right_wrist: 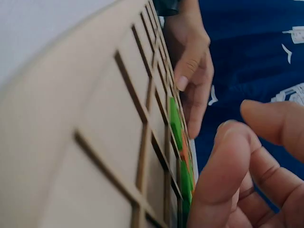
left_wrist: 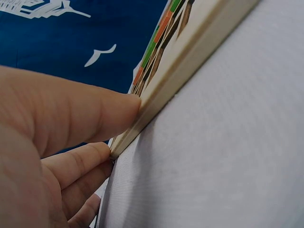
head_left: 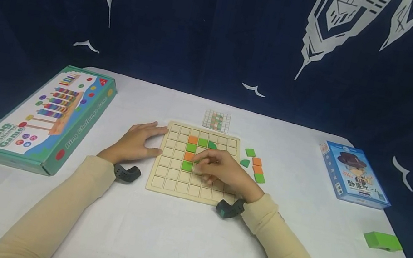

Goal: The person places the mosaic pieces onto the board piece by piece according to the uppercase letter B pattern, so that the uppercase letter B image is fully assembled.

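L forearm (head_left: 55,208) & R forearm (head_left: 288,254) sleeved, angled inward. L hand (head_left: 136,143): fingers spread, fairly straight, thumb well apart. R hand (head_left: 225,168): fingers bent, sm. gap btwn thumb & index tip, pointing twd L side.

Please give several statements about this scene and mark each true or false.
1. The left hand touches the square beige wooden grid board. True.
2. The small rectangular printed pattern card lies on the board. False: it lies beyond the board's far edge.
3. The right hand is over the board. True.
4. The small blue cartoon-printed box is left of the board. False: it is on the right.
5. The bright green arched block lies right of the board. True.
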`<state>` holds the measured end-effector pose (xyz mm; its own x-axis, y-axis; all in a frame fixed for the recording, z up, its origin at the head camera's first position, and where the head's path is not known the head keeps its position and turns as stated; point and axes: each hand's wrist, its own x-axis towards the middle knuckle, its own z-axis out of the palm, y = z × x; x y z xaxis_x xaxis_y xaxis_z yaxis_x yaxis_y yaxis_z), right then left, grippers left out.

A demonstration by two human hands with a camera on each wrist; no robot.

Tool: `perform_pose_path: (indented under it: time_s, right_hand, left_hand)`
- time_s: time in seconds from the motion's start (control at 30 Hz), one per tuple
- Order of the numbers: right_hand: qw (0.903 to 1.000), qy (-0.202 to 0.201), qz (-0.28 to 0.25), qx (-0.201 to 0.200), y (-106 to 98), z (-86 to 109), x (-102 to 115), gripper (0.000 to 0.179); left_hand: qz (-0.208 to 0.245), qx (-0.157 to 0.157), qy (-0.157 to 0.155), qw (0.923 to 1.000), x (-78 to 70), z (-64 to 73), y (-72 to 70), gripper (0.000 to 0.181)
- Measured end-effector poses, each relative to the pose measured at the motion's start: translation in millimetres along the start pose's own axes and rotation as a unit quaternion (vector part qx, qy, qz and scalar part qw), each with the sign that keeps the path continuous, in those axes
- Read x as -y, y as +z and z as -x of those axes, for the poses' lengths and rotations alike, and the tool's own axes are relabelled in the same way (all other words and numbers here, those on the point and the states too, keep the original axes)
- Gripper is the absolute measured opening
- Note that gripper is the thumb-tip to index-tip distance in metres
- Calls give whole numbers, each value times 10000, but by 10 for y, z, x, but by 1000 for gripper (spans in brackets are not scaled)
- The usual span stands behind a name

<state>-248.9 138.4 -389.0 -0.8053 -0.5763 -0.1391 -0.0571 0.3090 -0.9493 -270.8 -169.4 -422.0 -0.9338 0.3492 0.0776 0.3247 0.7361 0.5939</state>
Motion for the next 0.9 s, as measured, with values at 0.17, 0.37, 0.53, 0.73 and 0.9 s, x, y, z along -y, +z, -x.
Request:
perform_pose_path:
  time_s: [0.17, 0.37, 0.53, 0.73, 0.9]
  right_hand:
    - [10000, 14, -75, -57, -137, 110, -12, 31]
    - [9992, 143, 77, -364, -312, 309, -60, 32]
    - [9971, 275, 283, -650, -465, 474, -114, 33]
    - [9966, 236, 200, -757, -630, 655, -195, 35]
    - [9954, 238, 263, -888, -737, 788, -249, 34]
  left_hand:
    - [-9, 2, 6, 10000, 3, -4, 1, 72]
    - [-15, -7, 37, 10000, 17, -16, 7, 71]
    - [-40, -20, 32, 10000, 24, -15, 8, 71]
    - [-42, -10, 17, 10000, 20, -12, 9, 72]
    - [8, -21, -16, 10000, 39, -15, 20, 72]
